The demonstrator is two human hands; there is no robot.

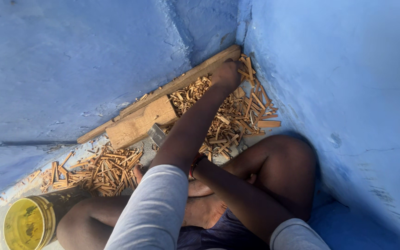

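One hand (226, 74) in wood strips (228, 120), grip unclear; other hand hidden behind arm.

There are no labels, signs or screens to see here. The only thing like a package is a round yellow tub (28, 224) at the bottom left (open at the top, dirty inside), lying tipped on the floor beside the wood bits.

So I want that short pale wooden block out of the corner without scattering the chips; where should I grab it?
Probably take the short pale wooden block across its width at the free lower-left end, coming from above. That end lies bare, while the other end meets the heap of thin wood chips beside the left hand.
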